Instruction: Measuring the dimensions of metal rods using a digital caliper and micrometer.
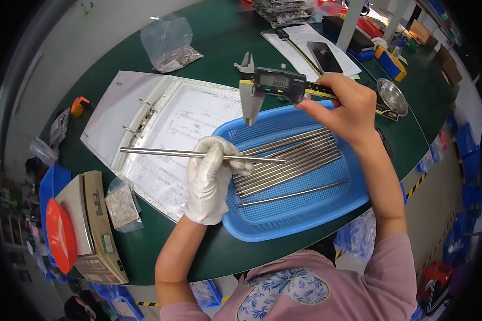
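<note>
My left hand (211, 179), in a white glove, grips a thin shiny metal rod (160, 152) near its middle and holds it almost level above a blue plastic basket (284, 230). My bare right hand (348, 104) is closed round the beam of a digital caliper (277, 83), thumb below the display. The caliper's jaws look closed together and stand apart from the rod, above the basket's far left rim. Inside the basket several similar metal rods (289, 166) lie side by side, with a single rod (294, 193) apart from them on the near side.
Left of the basket lies an open ring binder (193, 117) with drawing sheets. A weighing scale (93, 214) with a red tray (60, 235) stands at the near left. Farther back are a plastic bag of small parts (171, 48), a phone (325, 57) on papers and a metal bowl (392, 96).
</note>
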### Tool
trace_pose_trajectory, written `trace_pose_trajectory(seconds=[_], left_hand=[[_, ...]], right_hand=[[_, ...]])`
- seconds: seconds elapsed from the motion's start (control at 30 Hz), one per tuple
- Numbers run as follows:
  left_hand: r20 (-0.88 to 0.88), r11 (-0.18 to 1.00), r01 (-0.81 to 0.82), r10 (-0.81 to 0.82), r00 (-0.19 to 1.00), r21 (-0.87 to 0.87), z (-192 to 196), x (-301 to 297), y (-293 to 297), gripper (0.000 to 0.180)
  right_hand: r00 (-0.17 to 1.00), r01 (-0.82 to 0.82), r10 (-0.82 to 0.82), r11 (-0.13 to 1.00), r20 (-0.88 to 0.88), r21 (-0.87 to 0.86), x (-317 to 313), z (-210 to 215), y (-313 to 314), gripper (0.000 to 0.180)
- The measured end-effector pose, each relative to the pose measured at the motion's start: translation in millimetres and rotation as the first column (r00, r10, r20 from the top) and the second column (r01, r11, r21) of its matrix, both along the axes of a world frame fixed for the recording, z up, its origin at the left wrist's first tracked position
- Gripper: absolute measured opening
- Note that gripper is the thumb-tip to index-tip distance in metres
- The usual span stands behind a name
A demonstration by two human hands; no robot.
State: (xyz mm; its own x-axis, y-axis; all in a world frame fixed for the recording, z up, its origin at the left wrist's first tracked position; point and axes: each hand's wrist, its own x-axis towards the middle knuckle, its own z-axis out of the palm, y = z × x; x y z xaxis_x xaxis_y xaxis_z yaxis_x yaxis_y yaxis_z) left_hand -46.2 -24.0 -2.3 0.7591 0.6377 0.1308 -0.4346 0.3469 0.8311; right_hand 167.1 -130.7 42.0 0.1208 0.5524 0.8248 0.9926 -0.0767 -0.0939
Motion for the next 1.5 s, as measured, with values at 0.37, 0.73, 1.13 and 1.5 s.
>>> trace_pose_trajectory(seconds=[0.37,0.73,1.13,1.5], left_hand=[[-0.146,0.993,0.107,-0.099,0.984,0.050,1.9,-3.7,-11.6,0.017],[-0.007,0.991,0.128,-0.128,0.992,-0.040,-3.7,-6.0,-1.3,0.011],[0.051,0.973,0.186,-0.195,0.980,0.135,-7.3,-11.4,3.5,0.013],[0.048,0.954,0.293,-0.296,0.954,0.067,-5.9,-16.7,0.4,0.013]], right_hand=[[0.986,-0.021,0.010,0.998,-0.166,-0.065,-3.5,-0.2,-9.9,0.033],[0.993,-0.085,0.091,0.993,0.073,-0.077,-2.6,12.0,-24.0,0.025],[0.986,0.071,-0.038,0.976,0.160,-0.206,-15.2,18.9,-87.0,0.051],[0.966,0.165,-0.113,0.962,0.234,-0.218,-16.0,29.4,-105.1,0.058]])
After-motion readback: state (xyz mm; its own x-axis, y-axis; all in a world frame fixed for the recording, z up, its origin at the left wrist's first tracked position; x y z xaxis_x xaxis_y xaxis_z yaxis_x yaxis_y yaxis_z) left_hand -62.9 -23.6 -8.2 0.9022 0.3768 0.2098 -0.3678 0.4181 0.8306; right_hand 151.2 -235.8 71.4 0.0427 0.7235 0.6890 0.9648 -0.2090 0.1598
